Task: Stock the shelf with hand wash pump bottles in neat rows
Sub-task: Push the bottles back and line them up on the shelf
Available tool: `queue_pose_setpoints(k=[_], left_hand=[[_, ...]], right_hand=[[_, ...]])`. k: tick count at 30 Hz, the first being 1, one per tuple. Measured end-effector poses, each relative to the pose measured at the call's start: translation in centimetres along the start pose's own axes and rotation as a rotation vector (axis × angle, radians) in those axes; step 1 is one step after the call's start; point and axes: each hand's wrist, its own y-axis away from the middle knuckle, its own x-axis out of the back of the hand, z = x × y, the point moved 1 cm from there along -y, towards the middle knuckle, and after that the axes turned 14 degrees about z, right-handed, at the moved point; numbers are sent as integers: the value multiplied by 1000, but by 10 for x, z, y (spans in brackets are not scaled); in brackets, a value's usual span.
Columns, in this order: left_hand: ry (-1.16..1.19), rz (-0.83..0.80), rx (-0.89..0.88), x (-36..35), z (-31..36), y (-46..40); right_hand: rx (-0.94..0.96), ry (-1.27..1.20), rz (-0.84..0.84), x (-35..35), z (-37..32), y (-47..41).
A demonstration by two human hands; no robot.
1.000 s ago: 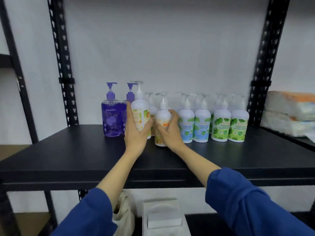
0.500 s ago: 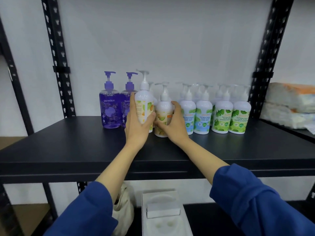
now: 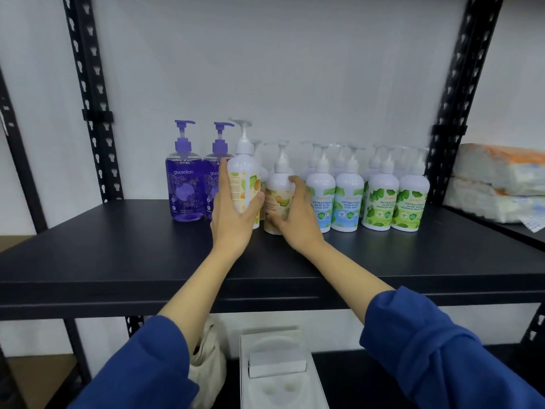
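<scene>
On the black shelf [image 3: 118, 255], a row of hand wash pump bottles runs from left to right: two purple bottles [image 3: 183, 187], then orange-labelled white ones, then blue-labelled bottles [image 3: 320, 199] and green-labelled bottles [image 3: 380, 202], with more pumps showing in a second rank behind. The left hand [image 3: 233, 219] grips an orange-labelled bottle [image 3: 244, 181] round its body, thumb on the near side, holding it raised and turned so that its back label shows. The right hand [image 3: 295, 219] curls its fingers round a second orange-labelled bottle [image 3: 278, 199], which appears to stand on the shelf just beside the blue-labelled ones.

As a judgement, the raised bottle has to go down in the narrow gap between the purple bottles and the standing orange one. Its tall pump or base could knock a neighbour, and these upright bottles packed close would likely topple in a chain. Set down as it is turned, its label would face away and spoil the row.

Whether the white bottles are full cannot be told; the purple ones are clear and show purple liquid nearly to the shoulder. Below the shelf sit an open white box [image 3: 280, 376] holding a moulded insert and a cloth bag [image 3: 206, 361], contents unseen. Wrapped packs [image 3: 501, 184] lie at the right.
</scene>
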Motion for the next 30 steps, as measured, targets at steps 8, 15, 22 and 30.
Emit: queue_pose_setpoints(k=[8, 15, 22, 30], left_hand=[[1, 1, 1, 0, 0, 1], [-18, 13, -6, 0, 0, -1], [0, -1, -1, 1, 0, 2], [1, -4, -27, -2, -6, -2]], right_hand=[[43, 182, 53, -3, -4, -5], [11, 144, 18, -2, -3, -3], [94, 325, 94, 0, -8, -3], [83, 336, 99, -5, -8, -6]])
